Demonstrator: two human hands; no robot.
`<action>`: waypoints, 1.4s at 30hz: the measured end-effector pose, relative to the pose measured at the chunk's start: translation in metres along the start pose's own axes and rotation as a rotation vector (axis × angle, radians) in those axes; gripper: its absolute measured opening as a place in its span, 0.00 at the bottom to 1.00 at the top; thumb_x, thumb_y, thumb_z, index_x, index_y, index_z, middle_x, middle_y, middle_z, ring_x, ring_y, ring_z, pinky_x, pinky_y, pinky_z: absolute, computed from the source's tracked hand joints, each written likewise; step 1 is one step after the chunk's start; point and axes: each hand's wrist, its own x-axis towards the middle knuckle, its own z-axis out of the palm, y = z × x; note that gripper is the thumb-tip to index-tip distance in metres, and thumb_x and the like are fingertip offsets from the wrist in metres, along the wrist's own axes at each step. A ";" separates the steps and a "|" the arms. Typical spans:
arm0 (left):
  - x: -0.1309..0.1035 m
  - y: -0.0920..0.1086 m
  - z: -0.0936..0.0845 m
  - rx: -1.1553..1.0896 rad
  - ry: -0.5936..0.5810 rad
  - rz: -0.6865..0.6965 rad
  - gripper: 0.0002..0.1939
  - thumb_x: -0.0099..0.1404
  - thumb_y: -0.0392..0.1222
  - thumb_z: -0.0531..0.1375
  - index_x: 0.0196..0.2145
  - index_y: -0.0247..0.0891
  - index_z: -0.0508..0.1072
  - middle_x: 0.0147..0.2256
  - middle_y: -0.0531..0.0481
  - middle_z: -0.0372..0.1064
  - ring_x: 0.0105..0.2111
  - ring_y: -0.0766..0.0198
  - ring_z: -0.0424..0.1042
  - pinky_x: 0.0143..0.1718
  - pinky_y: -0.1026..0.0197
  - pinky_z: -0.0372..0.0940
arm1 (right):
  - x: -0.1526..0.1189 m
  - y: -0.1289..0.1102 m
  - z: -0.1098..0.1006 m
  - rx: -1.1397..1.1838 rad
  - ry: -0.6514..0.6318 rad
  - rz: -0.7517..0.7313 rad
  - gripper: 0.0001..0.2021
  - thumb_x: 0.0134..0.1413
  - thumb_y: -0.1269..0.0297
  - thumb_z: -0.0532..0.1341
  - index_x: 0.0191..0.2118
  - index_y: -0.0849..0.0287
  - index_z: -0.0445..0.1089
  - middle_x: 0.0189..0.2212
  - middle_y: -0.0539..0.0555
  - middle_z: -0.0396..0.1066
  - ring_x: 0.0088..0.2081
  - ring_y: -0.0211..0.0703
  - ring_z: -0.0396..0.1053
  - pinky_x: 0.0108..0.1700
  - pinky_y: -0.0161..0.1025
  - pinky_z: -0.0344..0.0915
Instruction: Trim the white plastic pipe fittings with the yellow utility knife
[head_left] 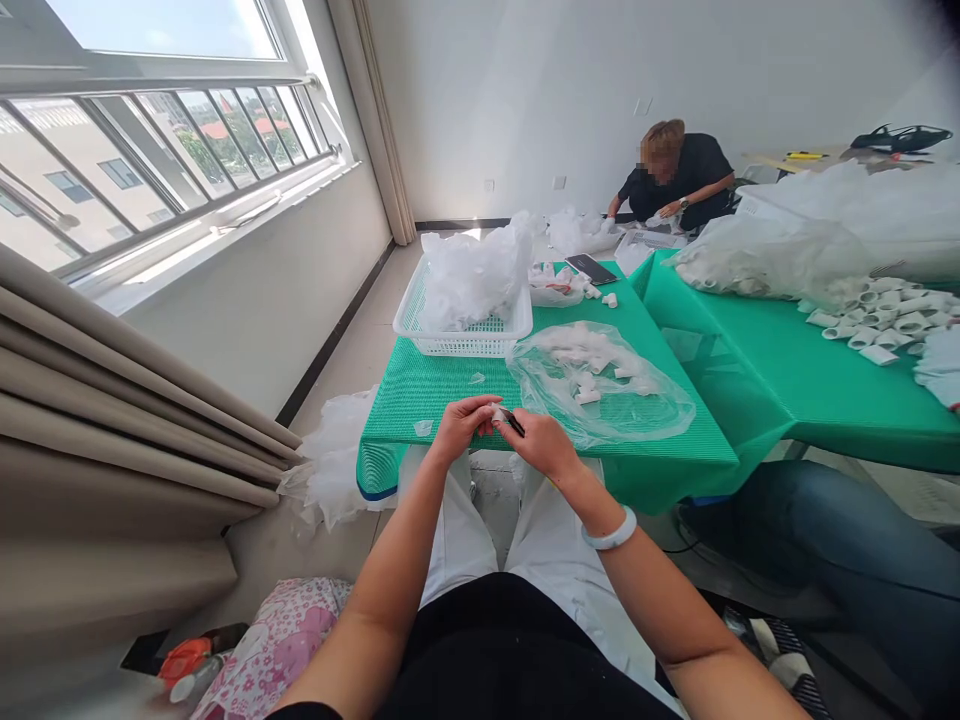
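Just over the near edge of the green-covered table [465,400], my two hands meet. My left hand [459,428] pinches a small white plastic piece [496,411], which looks like a pipe fitting. A slim black tool [514,423] is gripped by my right hand [547,442], its tip against the white piece; whether it is a knife cannot be made out. Beyond my right hand, a clear plastic bag [637,415] lies spread on the table with several white pipe fittings [589,394] on it. Scraps of clear film [423,427] lie near my left hand.
A white plastic basket [465,345] heaped with clear bags [480,275] stands at the back left. Behind are a dark phone or tablet [591,268] and more fittings. A second table at right carries a pile of fittings [885,315]. A co-worker [682,180] crouches by the wall.
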 end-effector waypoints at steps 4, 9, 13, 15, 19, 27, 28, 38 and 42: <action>0.001 -0.001 0.000 -0.003 0.000 0.008 0.14 0.54 0.44 0.61 0.36 0.33 0.77 0.15 0.56 0.63 0.17 0.72 0.60 0.21 0.66 0.55 | -0.001 -0.001 -0.002 0.017 -0.006 -0.058 0.18 0.61 0.54 0.48 0.30 0.58 0.68 0.22 0.54 0.72 0.23 0.41 0.66 0.24 0.36 0.45; 0.001 -0.001 -0.001 -0.035 0.005 0.003 0.14 0.54 0.46 0.62 0.34 0.34 0.77 0.17 0.56 0.64 0.18 0.71 0.60 0.22 0.66 0.56 | -0.007 -0.004 0.002 0.103 0.072 -0.146 0.19 0.60 0.56 0.48 0.22 0.57 0.64 0.19 0.53 0.68 0.21 0.38 0.63 0.24 0.36 0.45; 0.000 0.002 -0.001 -0.143 -0.018 -0.010 0.16 0.53 0.48 0.64 0.35 0.34 0.76 0.22 0.53 0.69 0.21 0.70 0.64 0.25 0.65 0.59 | -0.008 -0.002 0.001 0.319 0.156 -0.010 0.20 0.59 0.49 0.47 0.21 0.55 0.56 0.15 0.49 0.63 0.18 0.37 0.59 0.23 0.35 0.48; -0.001 0.005 -0.001 -0.221 -0.042 -0.018 0.17 0.52 0.48 0.65 0.37 0.35 0.75 0.26 0.51 0.72 0.24 0.69 0.67 0.28 0.64 0.62 | -0.007 0.001 0.000 0.417 0.175 0.088 0.19 0.58 0.47 0.47 0.23 0.54 0.53 0.15 0.47 0.62 0.17 0.37 0.58 0.23 0.35 0.50; -0.001 0.010 0.000 -0.333 -0.089 -0.083 0.19 0.50 0.46 0.68 0.40 0.35 0.76 0.35 0.47 0.74 0.32 0.65 0.71 0.36 0.61 0.64 | -0.004 0.001 0.003 0.453 0.139 0.110 0.19 0.57 0.45 0.48 0.24 0.54 0.51 0.15 0.47 0.62 0.18 0.38 0.59 0.23 0.35 0.51; 0.001 0.012 0.001 -0.303 -0.089 -0.083 0.16 0.47 0.45 0.70 0.31 0.34 0.74 0.30 0.50 0.73 0.31 0.67 0.69 0.35 0.64 0.63 | -0.003 -0.007 0.010 0.325 0.179 0.132 0.22 0.57 0.41 0.46 0.23 0.54 0.52 0.16 0.48 0.60 0.19 0.38 0.58 0.23 0.35 0.48; 0.002 0.012 0.001 -0.295 -0.089 -0.085 0.16 0.46 0.45 0.70 0.31 0.34 0.74 0.30 0.50 0.73 0.31 0.67 0.69 0.36 0.64 0.63 | -0.003 -0.007 0.010 0.320 0.176 0.131 0.22 0.57 0.42 0.45 0.23 0.54 0.53 0.16 0.48 0.61 0.19 0.38 0.59 0.23 0.35 0.48; 0.003 0.008 0.001 -0.244 -0.049 -0.052 0.16 0.47 0.45 0.69 0.32 0.34 0.75 0.31 0.49 0.74 0.33 0.65 0.70 0.40 0.61 0.63 | -0.001 -0.010 0.016 0.228 0.166 0.145 0.21 0.61 0.47 0.44 0.26 0.56 0.58 0.19 0.52 0.66 0.22 0.42 0.64 0.24 0.36 0.47; 0.003 0.011 0.003 -0.256 -0.061 -0.093 0.16 0.47 0.45 0.69 0.32 0.34 0.75 0.29 0.50 0.73 0.31 0.67 0.70 0.38 0.62 0.64 | -0.003 -0.012 0.015 0.307 0.200 0.135 0.20 0.60 0.48 0.43 0.24 0.55 0.57 0.18 0.52 0.64 0.21 0.41 0.63 0.24 0.36 0.48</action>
